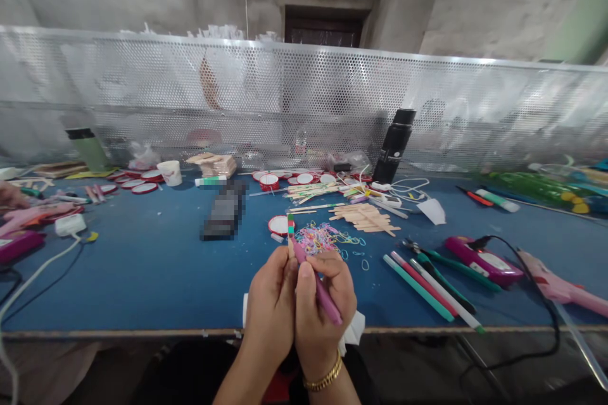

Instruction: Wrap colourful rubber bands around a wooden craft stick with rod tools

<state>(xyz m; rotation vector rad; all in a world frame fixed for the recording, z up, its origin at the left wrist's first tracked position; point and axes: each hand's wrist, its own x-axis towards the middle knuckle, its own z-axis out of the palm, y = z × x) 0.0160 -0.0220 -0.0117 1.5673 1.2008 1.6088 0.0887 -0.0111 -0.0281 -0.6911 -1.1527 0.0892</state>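
Note:
My left hand (270,294) is closed around the lower part of a flat wooden craft stick (291,228) held upright, its top marked with green and red blocks. Pinched in my right hand (313,329) is a pinkish-purple marker pen (329,302); its upper end leans against or very near the stick, and I cannot tell if it touches. Both hands are side by side above the table's front edge. Just beyond them lies a heap of small coloured loops (318,237), beside a white disc with a red rim (279,225).
Bare craft sticks (363,218) lie behind the loops. To the right are several pens (418,285), green-handled pliers (444,281), a purple corded device (484,259) and a pink glue gun (555,278). A black bottle (394,145) stands behind. Another person's hand (12,196) shows far left.

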